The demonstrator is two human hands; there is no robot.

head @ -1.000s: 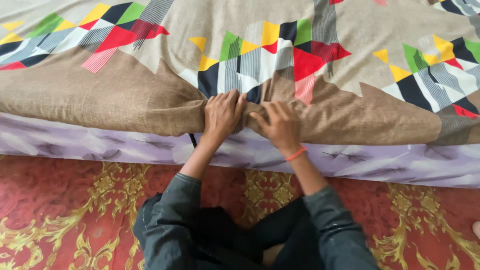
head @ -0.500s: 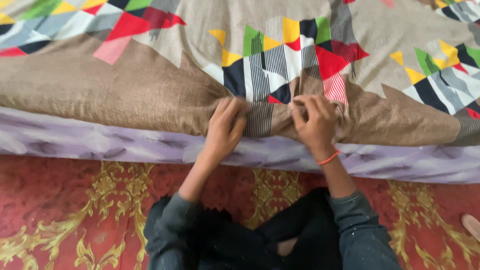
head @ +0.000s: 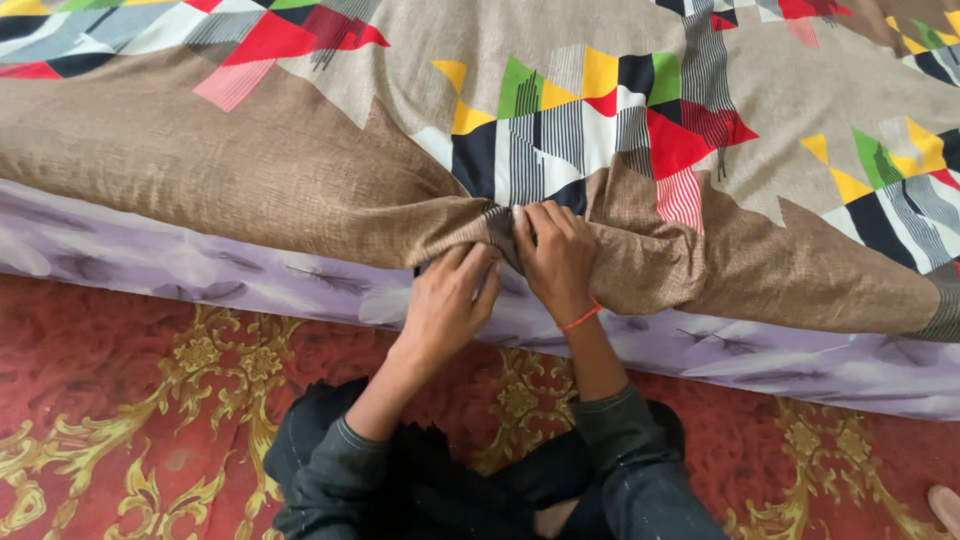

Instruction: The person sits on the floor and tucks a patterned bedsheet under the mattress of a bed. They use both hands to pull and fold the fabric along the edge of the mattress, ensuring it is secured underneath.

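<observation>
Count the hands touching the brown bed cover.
2. The left hand grips the bunched edge of the brown bed cover from below, at the mattress edge. The right hand pinches the gathered fabric just beside it, fingers on top. No others show.

Two hands are showing: the left hand [head: 445,305] and the right hand [head: 556,260], both gripping one brown patterned bedsheet [head: 250,180] at its gathered edge. One lilac mattress [head: 200,275] is lying under it. One red carpet [head: 120,400] is covering the floor. One orange wristband [head: 580,319] is sitting on the right wrist. Two dark sleeves are showing. One pale object at the lower right corner, possibly a foot [head: 945,503], is showing partly.
</observation>
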